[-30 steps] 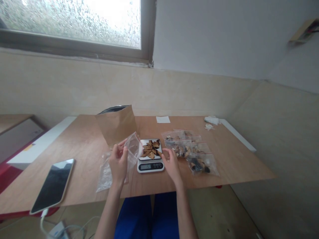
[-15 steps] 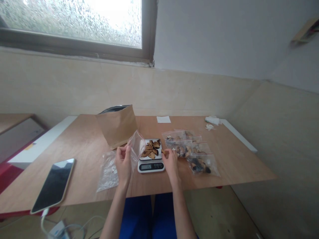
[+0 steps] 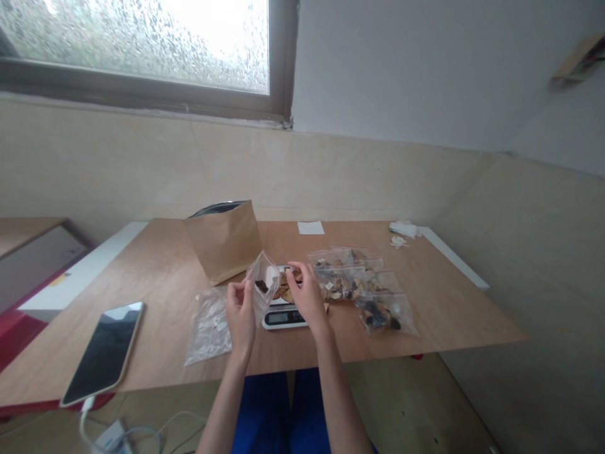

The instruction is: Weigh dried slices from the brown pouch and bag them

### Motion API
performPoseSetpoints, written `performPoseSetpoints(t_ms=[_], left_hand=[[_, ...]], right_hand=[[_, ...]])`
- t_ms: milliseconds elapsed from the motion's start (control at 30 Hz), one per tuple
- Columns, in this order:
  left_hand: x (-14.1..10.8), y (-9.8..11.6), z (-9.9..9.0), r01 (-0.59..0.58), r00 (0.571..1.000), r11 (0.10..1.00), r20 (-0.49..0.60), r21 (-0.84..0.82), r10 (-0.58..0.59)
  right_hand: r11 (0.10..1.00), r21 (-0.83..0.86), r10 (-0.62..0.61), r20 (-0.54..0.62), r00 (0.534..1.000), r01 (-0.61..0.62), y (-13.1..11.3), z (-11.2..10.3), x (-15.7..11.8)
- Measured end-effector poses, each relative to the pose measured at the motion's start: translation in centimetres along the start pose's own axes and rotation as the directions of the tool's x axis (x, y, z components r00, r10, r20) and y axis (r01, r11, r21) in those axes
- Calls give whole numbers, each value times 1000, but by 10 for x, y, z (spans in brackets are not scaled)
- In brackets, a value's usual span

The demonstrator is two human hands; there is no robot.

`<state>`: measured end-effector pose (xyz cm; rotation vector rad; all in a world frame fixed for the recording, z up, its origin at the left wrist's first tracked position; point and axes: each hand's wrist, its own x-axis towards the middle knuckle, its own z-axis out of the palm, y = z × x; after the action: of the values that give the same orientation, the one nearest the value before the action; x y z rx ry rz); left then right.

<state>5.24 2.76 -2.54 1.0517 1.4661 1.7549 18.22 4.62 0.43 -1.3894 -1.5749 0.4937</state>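
Note:
My left hand [image 3: 241, 309] pinches the edge of a small clear zip bag [image 3: 265, 275], held open beside the scale; a dark brown piece shows inside the bag. My right hand [image 3: 305, 290] is over the scale's right part, its fingers curled together at the dried slices; what they grip is too small to make out. Brown dried slices [image 3: 285, 291] lie on the white digital scale [image 3: 283, 318], partly hidden by the bag and my right hand. Flat clear bags [image 3: 210, 328] lie under and left of my left hand.
Several filled zip bags [image 3: 382, 312] lie right of the scale. An open brown paper pouch [image 3: 227, 243] stands behind my left hand. A phone [image 3: 104, 353] with a cable is at the left, a white paper [image 3: 311, 228] at the back, crumpled tissue [image 3: 403, 229] at back right.
My right hand has moved up and left from the scale's right side onto the slices. A dark piece now shows in the small bag. My left hand has shifted slightly right.

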Motion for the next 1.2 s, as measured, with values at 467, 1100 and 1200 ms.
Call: performPoseSetpoints(t_ms=[467,1100,1200], left_hand=[[1,-12,-6,107,988,994,-108,-8,-107],[-13,-10,-5,100,991,989,-106,110,-88],[-17,-7,-4,85,992,983,-102,163,-69]], right_hand=[[950,-304,60,-71,996,-79,53,44,-36],[976,114,174,108,979,-186,-7,8,-9],[984,52,158,226,961,-173,-31,8,-2]])
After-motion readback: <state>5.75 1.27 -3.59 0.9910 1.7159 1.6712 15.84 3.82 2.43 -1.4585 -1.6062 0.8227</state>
